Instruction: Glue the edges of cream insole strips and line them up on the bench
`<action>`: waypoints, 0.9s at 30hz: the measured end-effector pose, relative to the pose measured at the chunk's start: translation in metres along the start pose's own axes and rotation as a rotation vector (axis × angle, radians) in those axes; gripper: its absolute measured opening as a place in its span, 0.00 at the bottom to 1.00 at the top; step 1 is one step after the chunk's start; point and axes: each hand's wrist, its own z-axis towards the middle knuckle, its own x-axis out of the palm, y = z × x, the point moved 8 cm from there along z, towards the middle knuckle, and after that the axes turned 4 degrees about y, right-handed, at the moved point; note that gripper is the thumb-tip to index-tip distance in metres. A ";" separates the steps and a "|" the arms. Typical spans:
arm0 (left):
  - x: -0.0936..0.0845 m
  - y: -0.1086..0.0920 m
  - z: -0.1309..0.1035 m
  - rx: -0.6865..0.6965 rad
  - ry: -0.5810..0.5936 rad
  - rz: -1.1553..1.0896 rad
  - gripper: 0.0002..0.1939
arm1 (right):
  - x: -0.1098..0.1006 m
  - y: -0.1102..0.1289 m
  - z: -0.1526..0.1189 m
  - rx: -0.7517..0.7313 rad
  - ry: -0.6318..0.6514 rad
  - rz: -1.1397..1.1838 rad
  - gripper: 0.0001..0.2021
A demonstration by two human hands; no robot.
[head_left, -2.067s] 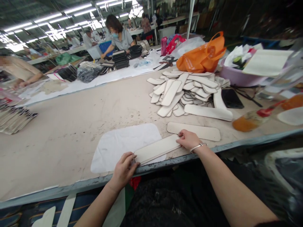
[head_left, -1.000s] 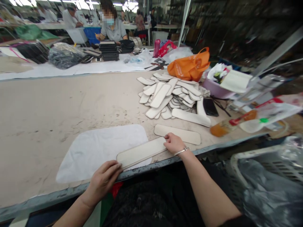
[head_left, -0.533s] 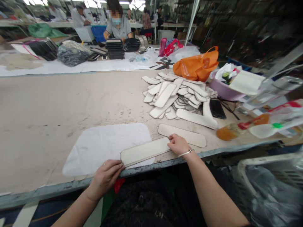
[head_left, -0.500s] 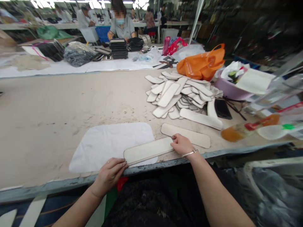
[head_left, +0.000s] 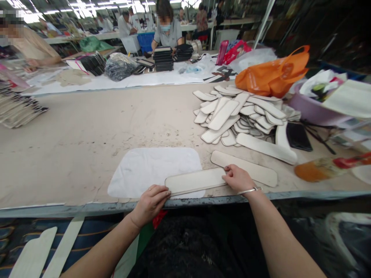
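Observation:
A long cream panel (head_left: 195, 180) with rounded corners and a dark edge lies almost level over a white cloth sheet (head_left: 153, 164), close to the table's front edge. Its left end is pinched by my left hand (head_left: 153, 202). At the opposite end my right hand (head_left: 237, 178), with a bracelet at the wrist, grips the panel between thumb and fingers. Just behind my right hand rests a second cream panel (head_left: 257, 170), flat on the table. Farther back sits a loose pile of similar panels (head_left: 224, 114).
An orange bag (head_left: 269, 75) and a purple basin (head_left: 315, 106) stand beyond the pile. A black phone-like slab (head_left: 299, 136) and a bottle of orange liquid (head_left: 315, 169) lie at right. Stacked pieces (head_left: 17, 104) sit at left. Across the table a masked person (head_left: 168, 36) works.
The view has swung left, so the table's contents sit farther right in it. Stacked pieces and another person now show at left. Both hands keep hold of the same panel.

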 end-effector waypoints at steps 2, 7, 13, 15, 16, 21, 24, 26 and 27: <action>0.001 -0.002 0.001 0.034 0.007 0.003 0.13 | 0.000 0.000 -0.001 0.005 0.006 0.017 0.12; 0.000 -0.001 0.000 0.028 -0.012 0.008 0.11 | -0.001 0.001 -0.002 0.009 0.013 0.032 0.12; 0.002 0.001 -0.001 0.013 -0.012 0.014 0.12 | -0.001 -0.001 -0.001 0.011 -0.006 0.045 0.12; 0.001 0.002 0.000 -0.008 -0.004 0.012 0.12 | -0.002 0.000 -0.002 0.008 -0.011 0.067 0.12; 0.000 0.004 0.000 -0.024 -0.004 0.001 0.12 | -0.002 0.000 -0.002 0.007 -0.010 0.078 0.12; -0.013 0.029 0.005 -0.225 -0.083 -0.049 0.11 | -0.004 0.000 -0.002 0.027 -0.033 0.095 0.14; -0.017 0.037 0.013 -0.234 -0.163 0.062 0.15 | -0.007 0.003 -0.003 0.020 -0.064 0.089 0.13; -0.014 0.039 0.020 -0.205 -0.177 0.136 0.17 | -0.008 0.005 -0.003 0.002 -0.081 0.087 0.13; -0.011 0.040 0.024 -0.199 -0.172 0.156 0.17 | -0.008 0.005 -0.003 -0.006 -0.088 0.085 0.13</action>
